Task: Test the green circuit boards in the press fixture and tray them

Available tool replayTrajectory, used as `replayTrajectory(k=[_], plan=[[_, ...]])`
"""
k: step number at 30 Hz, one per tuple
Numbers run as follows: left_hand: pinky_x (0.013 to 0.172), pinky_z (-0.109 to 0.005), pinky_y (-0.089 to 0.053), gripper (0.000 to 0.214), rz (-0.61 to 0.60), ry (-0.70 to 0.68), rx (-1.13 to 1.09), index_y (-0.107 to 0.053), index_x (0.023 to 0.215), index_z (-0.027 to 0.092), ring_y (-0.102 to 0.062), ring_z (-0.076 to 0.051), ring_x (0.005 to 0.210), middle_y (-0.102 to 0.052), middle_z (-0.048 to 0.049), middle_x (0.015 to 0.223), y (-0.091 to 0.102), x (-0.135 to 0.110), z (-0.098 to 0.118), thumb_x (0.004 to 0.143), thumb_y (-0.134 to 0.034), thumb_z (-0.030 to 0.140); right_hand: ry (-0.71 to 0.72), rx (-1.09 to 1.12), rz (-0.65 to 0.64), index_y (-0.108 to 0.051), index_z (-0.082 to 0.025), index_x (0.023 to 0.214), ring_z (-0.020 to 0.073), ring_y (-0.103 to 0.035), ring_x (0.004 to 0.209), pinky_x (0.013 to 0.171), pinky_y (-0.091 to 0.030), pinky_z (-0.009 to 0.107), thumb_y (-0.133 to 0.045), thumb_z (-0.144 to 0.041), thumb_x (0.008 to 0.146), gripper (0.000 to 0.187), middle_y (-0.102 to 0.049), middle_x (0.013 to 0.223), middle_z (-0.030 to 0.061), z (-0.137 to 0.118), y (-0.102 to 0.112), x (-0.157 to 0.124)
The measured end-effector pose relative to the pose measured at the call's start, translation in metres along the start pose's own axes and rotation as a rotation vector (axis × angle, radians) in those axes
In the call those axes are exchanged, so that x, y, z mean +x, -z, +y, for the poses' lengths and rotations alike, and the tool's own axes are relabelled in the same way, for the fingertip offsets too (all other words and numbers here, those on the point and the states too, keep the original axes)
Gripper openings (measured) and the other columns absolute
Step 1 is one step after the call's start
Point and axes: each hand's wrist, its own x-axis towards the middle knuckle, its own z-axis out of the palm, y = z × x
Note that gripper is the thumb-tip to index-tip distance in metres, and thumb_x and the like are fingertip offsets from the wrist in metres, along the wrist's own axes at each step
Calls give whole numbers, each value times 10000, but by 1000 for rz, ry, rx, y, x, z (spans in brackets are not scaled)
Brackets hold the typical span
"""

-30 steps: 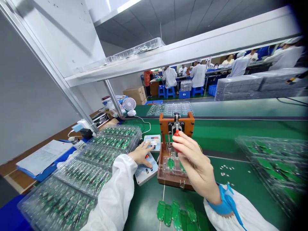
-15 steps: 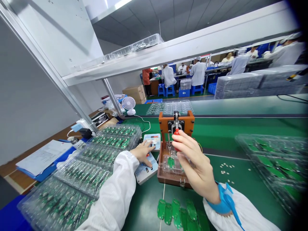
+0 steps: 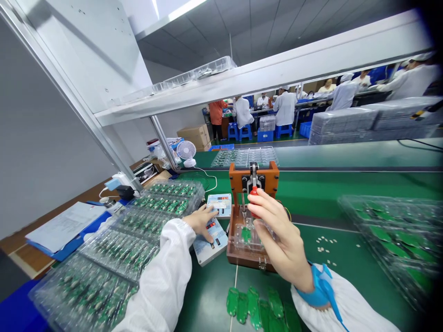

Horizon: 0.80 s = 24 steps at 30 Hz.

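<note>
My right hand (image 3: 282, 240), with a blue wrist strap (image 3: 320, 286), is closed around the red handle (image 3: 254, 193) of a toggle-clamp test fixture (image 3: 236, 177). Below the clamp, a small green circuit board (image 3: 246, 234) lies in the fixture's clear plate, partly hidden by my fingers. My left hand (image 3: 200, 222) is spread with fingers apart over two white-and-blue meter boxes. Red digits are lit on the nearer box (image 3: 209, 249) and the farther box (image 3: 221, 200). Several green boards (image 3: 254, 302) lie on the bench in front of the fixture.
Clear trays of boards (image 3: 131, 240) fill the left side, and another tray of boards (image 3: 398, 230) sits at right. Small pale pieces (image 3: 325, 244) are scattered beside the fixture. A white fan (image 3: 187, 152) stands behind. A shelf (image 3: 207, 87) crosses overhead; co-workers sit beyond.
My left hand has drawn back slightly to the left across the meter boxes, uncovering more of the nearer display. My right hand stays on the red handle. The view has shifted slightly.
</note>
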Motion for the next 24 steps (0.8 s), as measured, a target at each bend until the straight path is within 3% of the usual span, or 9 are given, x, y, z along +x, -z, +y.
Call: replayTrajectory(k=[15,24], plan=[[1280,-610,-116,1402,-41,50,17,-225,1654,189,64,-471,1568,-23,-169,1721,4,-2,14,505,-960,512,13,4,-14,-531,-352,1493,251,-461,1491,1182,-498,476,-522,-11,976,619,-591,1510,8,3,0,-2],[1280,-605,-114,1456,-93,75,47,-208,1658,201,80,-473,1567,-8,-158,1728,6,1,15,475,-956,601,38,4,1,-528,-333,1493,220,-446,1497,1211,-455,425,-513,10,978,619,-585,1511,-3,3,-2,-2]])
